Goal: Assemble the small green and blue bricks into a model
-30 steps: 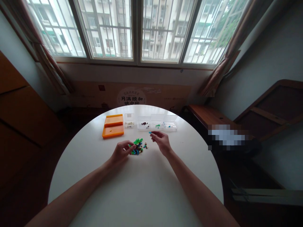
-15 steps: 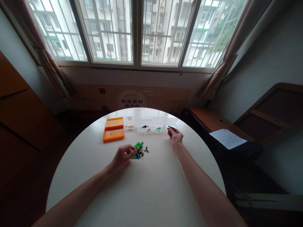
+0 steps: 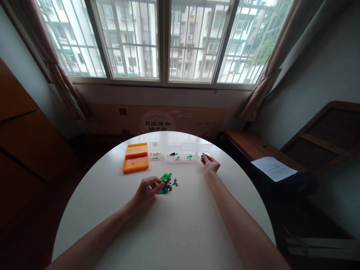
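Note:
On the white table lies a pile of small building bricks [image 3: 166, 183] in green, blue, brown and yellow. My left hand [image 3: 149, 187] rests at the pile's left side, thumb and fingertips pinched together; whatever is between them is hidden or too small to name. Farther out, my right hand [image 3: 210, 164] pinches a small blue brick [image 3: 203, 154] at the right-hand compartment of a clear plastic box [image 3: 182, 161]. Other compartments of that box hold dark brown pieces [image 3: 173, 154] and green pieces [image 3: 189, 156].
Left of the clear box stands a smaller clear box [image 3: 155, 158] with pale pieces. Beside it is an open orange case [image 3: 136, 164] with a small piece inside. The round white table [image 3: 168, 232] ends before the window wall. A paper sheet [image 3: 272, 168] lies off to the right.
The whole view has tilted slightly, so everything sits a little lower. Both hands keep nearly the same places, the left at the pile and the right at the clear box.

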The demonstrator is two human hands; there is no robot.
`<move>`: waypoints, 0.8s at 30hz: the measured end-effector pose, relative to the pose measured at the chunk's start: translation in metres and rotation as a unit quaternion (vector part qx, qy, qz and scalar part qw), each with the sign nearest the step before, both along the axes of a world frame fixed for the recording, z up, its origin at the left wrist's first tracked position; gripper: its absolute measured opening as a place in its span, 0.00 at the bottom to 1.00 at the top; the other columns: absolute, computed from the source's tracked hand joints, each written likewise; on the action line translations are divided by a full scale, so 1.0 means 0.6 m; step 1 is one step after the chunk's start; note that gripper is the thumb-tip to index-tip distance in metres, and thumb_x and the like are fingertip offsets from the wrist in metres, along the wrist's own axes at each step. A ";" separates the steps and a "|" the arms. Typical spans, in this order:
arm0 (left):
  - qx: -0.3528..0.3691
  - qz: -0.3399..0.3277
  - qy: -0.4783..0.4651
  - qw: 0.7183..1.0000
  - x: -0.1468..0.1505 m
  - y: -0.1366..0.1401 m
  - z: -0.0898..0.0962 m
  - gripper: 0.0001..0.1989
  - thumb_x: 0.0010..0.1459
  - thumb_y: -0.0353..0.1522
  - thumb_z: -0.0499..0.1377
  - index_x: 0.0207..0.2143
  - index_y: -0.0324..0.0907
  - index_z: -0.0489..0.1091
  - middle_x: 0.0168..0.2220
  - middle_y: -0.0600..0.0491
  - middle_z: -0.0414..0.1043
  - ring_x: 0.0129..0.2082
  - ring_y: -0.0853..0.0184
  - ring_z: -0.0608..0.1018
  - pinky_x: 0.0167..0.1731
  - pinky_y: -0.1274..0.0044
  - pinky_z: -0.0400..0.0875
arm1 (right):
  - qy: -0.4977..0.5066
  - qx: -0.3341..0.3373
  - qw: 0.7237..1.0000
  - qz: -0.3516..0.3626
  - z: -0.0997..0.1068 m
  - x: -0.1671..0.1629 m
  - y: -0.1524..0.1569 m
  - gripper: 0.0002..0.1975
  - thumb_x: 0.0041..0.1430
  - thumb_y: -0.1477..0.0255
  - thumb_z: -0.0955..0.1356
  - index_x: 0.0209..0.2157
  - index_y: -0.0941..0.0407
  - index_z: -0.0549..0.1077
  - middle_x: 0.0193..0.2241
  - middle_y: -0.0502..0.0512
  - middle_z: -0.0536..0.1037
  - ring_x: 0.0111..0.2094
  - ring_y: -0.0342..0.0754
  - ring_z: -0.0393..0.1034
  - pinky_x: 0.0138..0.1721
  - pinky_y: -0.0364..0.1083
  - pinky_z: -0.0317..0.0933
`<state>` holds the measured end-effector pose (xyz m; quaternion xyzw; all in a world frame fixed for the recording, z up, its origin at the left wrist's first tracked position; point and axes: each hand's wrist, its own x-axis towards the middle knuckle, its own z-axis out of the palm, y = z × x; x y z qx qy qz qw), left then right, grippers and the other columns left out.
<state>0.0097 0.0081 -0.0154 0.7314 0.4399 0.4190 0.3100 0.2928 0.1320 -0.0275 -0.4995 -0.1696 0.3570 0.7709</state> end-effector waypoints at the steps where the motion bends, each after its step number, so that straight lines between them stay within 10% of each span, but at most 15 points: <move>1: 0.001 -0.001 -0.001 1.000 0.000 0.000 -0.001 0.14 0.55 0.39 0.58 0.27 0.36 0.71 0.22 0.52 0.72 0.18 0.72 0.72 0.19 0.83 0.65 | 0.002 -0.001 1.000 -0.003 0.000 0.000 0.000 0.14 0.32 0.75 0.77 0.23 0.63 0.73 0.18 0.51 0.76 0.19 0.42 0.71 0.22 0.39 0.71; 24: -0.002 0.005 0.009 1.000 -0.002 -0.002 -0.003 0.13 0.55 0.37 0.58 0.27 0.35 0.71 0.22 0.52 0.71 0.18 0.73 0.71 0.20 0.84 0.64 | 0.046 -0.045 0.998 -0.016 0.024 -0.008 -0.013 0.14 0.43 0.69 0.75 0.20 0.62 0.68 0.13 0.50 0.73 0.13 0.39 0.66 0.14 0.36 0.65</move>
